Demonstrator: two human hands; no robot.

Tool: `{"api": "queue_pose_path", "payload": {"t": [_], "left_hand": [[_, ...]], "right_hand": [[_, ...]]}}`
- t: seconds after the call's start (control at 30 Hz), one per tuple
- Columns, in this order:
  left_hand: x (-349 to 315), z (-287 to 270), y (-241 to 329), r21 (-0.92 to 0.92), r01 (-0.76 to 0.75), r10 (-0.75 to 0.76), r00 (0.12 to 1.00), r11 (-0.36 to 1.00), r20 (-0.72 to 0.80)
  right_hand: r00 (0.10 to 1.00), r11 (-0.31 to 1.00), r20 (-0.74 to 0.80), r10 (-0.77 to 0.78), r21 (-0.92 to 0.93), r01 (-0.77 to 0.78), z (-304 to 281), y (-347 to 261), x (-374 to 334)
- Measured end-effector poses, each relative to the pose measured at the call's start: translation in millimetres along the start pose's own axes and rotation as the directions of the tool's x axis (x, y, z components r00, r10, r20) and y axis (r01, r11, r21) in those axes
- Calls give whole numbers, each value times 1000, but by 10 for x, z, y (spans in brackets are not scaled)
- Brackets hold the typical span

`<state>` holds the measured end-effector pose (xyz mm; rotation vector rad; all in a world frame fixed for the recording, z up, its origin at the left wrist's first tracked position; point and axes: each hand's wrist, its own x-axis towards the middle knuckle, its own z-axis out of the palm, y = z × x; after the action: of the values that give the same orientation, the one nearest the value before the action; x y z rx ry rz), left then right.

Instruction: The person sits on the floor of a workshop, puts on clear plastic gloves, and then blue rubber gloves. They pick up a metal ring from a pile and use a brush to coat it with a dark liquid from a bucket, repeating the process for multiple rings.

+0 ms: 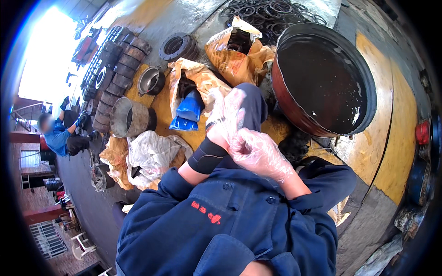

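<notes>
My left hand [225, 112] is raised in front of my lap in a thin clear plastic glove, its fingers stretched upward. A black band [208, 155] wraps that forearm below the wrist. My right hand [262, 154], in a clear plastic glove too, is closed beside the left wrist and pinches the loose cuff of the left glove. Just beyond my left hand, a blue folded packet [188, 110] sticks out of an open orange-and-white sack [202, 76]. Behind it stands another torn sack [239, 57] with dark rings inside.
A large round tub [294, 103] of dark liquid stands at the right. Black rings [281, 8] pile up at the back. To the left are stacked dark cylinders [117, 78], a metal bowl [150, 81], a metal pot [126, 117] and white plastic bags [152, 154]. Another person [62, 133] crouches far left.
</notes>
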<state>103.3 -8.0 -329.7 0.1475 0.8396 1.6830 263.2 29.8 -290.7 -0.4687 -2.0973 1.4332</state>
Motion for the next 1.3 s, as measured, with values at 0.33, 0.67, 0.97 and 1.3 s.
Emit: {"api": "queue_pose_path", "payload": {"t": [0.33,0.67,0.97,1.3], "left_hand": [[187,-33,-83,37,10,-5,992,999,-125],[324,226,110,768,-500,455,619,-401,640],[599,116,31,496,-524,296,421,-692,857],[565,96,-15,526,-545,244,507,-653,827]], "right_hand": [[966,954,-24,258,168,-250,16,67,-65],[921,948,-265,285,218,-231,-104,-50,-104],[950,956,-310,-36,-287,-57,-99,-57,15],[876,823,127,465,302,-481,-235,-102,-105]]}}
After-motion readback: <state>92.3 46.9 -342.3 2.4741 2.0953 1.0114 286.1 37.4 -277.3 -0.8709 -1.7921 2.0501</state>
